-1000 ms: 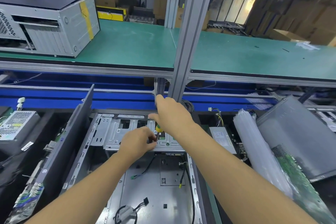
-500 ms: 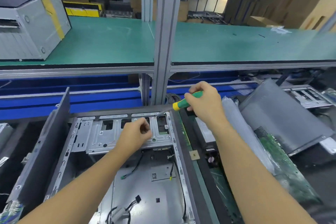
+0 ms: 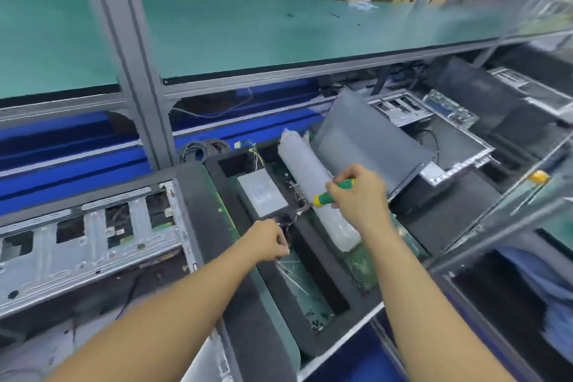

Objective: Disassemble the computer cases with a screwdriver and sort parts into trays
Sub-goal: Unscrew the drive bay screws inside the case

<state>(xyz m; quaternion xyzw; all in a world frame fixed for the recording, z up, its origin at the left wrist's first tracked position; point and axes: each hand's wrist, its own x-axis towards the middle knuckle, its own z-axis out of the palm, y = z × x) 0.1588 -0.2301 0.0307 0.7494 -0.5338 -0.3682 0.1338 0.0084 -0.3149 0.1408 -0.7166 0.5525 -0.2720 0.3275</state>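
Tray [image 3: 325,343] beneath screwdriver [image 3: 333,192], tip seemingly lower-left

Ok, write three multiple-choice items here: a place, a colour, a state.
1. Where does the long white plastic-wrapped roll lie?
A. On the green upper shelf
B. In the black foam tray
C. Inside the silver metal case
2. What colour is the handle of the screwdriver?
A. Green and yellow
B. Red and black
C. Blue
3. What is the right hand doing?
A. Resting flat on the shelf
B. Hanging idle
C. Gripping the screwdriver
1 B: the roll lies along the tray. 2 A: green grip, yellow collar. 3 C: fingers wrap the handle.
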